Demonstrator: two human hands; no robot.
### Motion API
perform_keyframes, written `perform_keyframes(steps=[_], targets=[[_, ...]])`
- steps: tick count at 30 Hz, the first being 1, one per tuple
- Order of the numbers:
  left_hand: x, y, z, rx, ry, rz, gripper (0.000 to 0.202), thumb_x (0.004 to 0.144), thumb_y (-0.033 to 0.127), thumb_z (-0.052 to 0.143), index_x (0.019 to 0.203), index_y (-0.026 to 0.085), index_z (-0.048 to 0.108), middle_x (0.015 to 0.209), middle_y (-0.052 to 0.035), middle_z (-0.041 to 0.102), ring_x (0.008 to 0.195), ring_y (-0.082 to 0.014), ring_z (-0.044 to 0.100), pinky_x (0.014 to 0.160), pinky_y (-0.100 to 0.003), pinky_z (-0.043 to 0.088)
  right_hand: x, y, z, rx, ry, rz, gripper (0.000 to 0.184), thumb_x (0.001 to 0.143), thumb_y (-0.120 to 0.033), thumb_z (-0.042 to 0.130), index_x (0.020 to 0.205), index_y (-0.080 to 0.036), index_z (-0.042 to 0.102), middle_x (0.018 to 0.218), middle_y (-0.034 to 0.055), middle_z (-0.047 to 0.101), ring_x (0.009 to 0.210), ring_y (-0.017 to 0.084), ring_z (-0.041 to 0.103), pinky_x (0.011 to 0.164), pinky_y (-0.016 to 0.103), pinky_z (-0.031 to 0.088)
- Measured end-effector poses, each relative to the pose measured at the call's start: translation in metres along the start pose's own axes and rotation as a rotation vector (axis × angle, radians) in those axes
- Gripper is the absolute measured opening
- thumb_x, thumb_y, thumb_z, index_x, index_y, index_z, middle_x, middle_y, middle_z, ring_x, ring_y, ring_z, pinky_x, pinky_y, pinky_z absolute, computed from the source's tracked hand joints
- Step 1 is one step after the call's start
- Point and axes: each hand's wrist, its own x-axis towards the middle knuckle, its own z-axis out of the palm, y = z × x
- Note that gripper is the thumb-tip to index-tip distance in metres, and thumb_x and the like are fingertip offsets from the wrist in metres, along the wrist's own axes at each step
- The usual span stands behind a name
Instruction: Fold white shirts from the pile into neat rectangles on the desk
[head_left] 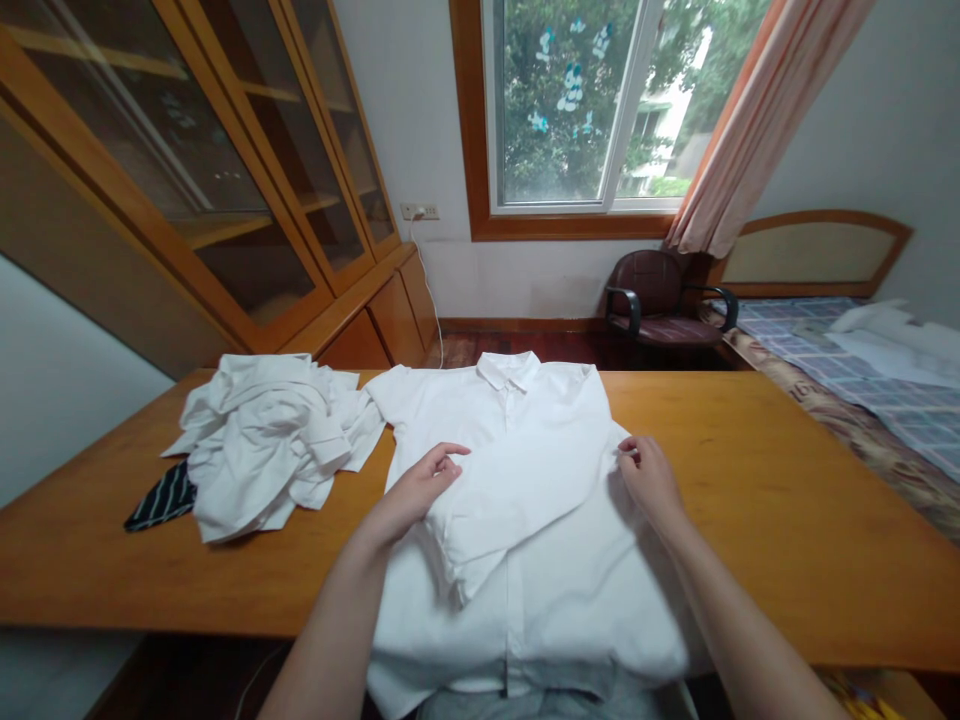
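Observation:
A white collared shirt (525, 600) lies front up on the wooden table, its collar at the far edge and its hem hanging toward me. Its right-side sleeve (517, 490) is folded across the chest, the cuff end down at the left-centre. My left hand (431, 478) rests at the left part of that sleeve, index finger stretched out and the other fingers loosely bent. At the shirt's right edge, near the armhole, my right hand (649, 472) pinches the white cloth between thumb and fingers. The shirt's other sleeve (390, 390) reaches out to the left.
A crumpled heap of white clothes (270, 440) lies on the left of the table (750, 500), with a black striped cloth (161, 498) poking out beneath. Beyond stand a glass-door cabinet (352, 310), an armchair (660, 300) and a bed (870, 350).

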Motion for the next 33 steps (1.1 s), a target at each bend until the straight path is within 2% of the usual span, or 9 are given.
perform_keyframes(steps=[4, 8, 11, 14, 18, 21, 24, 28, 33], targets=[[-0.008, -0.015, -0.020, 0.161, 0.037, -0.016, 0.045, 0.086, 0.051, 0.054, 0.118, 0.021, 0.063, 0.081, 0.0024, 0.047, 0.076, -0.0148, 0.048, 0.071, -0.024, 0.039, -0.005, 0.002, 0.003, -0.102, -0.002, -0.043, 0.017, 0.080, -0.019, 0.046, 0.089, -0.020, 0.060, 0.094, 0.0087, 0.060, 0.090, 0.024, 0.058, 0.084, 0.036, 0.048], [-0.014, -0.025, -0.031, 0.293, 0.037, -0.054, 0.054, 0.084, 0.056, 0.054, 0.124, 0.022, 0.063, 0.083, 0.0013, 0.056, 0.078, -0.0166, 0.055, 0.075, -0.026, 0.045, -0.010, -0.004, 0.003, -0.310, -0.021, -0.127, 0.036, 0.081, -0.019, 0.053, 0.116, -0.016, 0.062, 0.112, 0.0139, 0.058, 0.102, 0.028, 0.054, 0.091, 0.041, 0.046], [-0.020, -0.030, -0.037, 0.389, -0.065, -0.130, 0.065, 0.081, 0.057, 0.061, 0.136, 0.024, 0.057, 0.108, -0.0050, 0.067, 0.096, -0.0227, 0.064, 0.088, -0.031, 0.049, -0.009, -0.009, 0.002, -0.452, -0.012, -0.093, 0.046, 0.086, -0.024, 0.057, 0.131, -0.018, 0.057, 0.125, 0.0164, 0.055, 0.108, 0.032, 0.049, 0.089, 0.043, 0.046], [-0.024, -0.033, -0.040, 0.440, -0.188, -0.148, 0.075, 0.078, 0.052, 0.067, 0.145, 0.024, 0.050, 0.144, -0.0089, 0.057, 0.128, -0.0295, 0.055, 0.109, -0.036, 0.042, -0.001, -0.012, 0.002, -0.524, -0.060, -0.069, 0.048, 0.088, -0.025, 0.058, 0.135, -0.018, 0.055, 0.126, 0.0170, 0.057, 0.108, 0.032, 0.050, 0.086, 0.042, 0.045], [-0.025, -0.031, -0.039, 0.406, -0.263, -0.120, 0.076, 0.080, 0.048, 0.065, 0.149, 0.025, 0.045, 0.157, -0.0055, 0.044, 0.142, -0.0285, 0.043, 0.119, -0.037, 0.031, 0.017, -0.011, 0.004, -0.551, -0.160, -0.061, 0.038, 0.090, -0.021, 0.055, 0.128, -0.018, 0.061, 0.115, 0.0138, 0.063, 0.102, 0.026, 0.055, 0.083, 0.034, 0.042], [-0.024, -0.030, -0.040, 0.312, -0.199, -0.099, 0.076, 0.083, 0.049, 0.062, 0.152, 0.025, 0.040, 0.160, -0.0049, 0.039, 0.144, -0.0275, 0.040, 0.120, -0.038, 0.029, 0.027, -0.007, 0.002, -0.553, -0.190, -0.024, 0.027, 0.093, -0.019, 0.050, 0.112, -0.020, 0.069, 0.105, 0.0107, 0.068, 0.094, 0.023, 0.059, 0.076, 0.030, 0.040], [-0.025, -0.034, -0.044, 0.264, -0.137, -0.124, 0.074, 0.085, 0.048, 0.061, 0.153, 0.027, 0.039, 0.160, -0.0052, 0.039, 0.143, -0.0285, 0.042, 0.119, -0.042, 0.032, 0.033, -0.002, -0.001, -0.550, -0.145, -0.005, 0.026, 0.093, -0.019, 0.048, 0.105, -0.020, 0.072, 0.100, 0.0097, 0.070, 0.089, 0.022, 0.062, 0.070, 0.029, 0.038], [-0.025, -0.040, -0.045, 0.313, -0.192, -0.157, 0.071, 0.080, 0.041, 0.065, 0.147, 0.025, 0.049, 0.153, -0.0064, 0.048, 0.133, -0.0296, 0.051, 0.115, -0.042, 0.035, 0.032, 0.004, -0.003, -0.539, -0.082, -0.001, 0.030, 0.092, -0.019, 0.049, 0.112, -0.019, 0.071, 0.105, 0.0114, 0.070, 0.089, 0.023, 0.063, 0.069, 0.030, 0.040], [-0.023, -0.041, -0.035, 0.438, -0.252, -0.182, 0.071, 0.074, 0.033, 0.065, 0.144, 0.024, 0.054, 0.138, -0.0074, 0.062, 0.113, -0.0276, 0.061, 0.104, -0.038, 0.043, 0.031, 0.009, -0.001, -0.542, -0.083, 0.013, 0.043, 0.090, -0.017, 0.048, 0.128, -0.018, 0.067, 0.107, 0.0145, 0.067, 0.092, 0.026, 0.061, 0.075, 0.034, 0.044]])
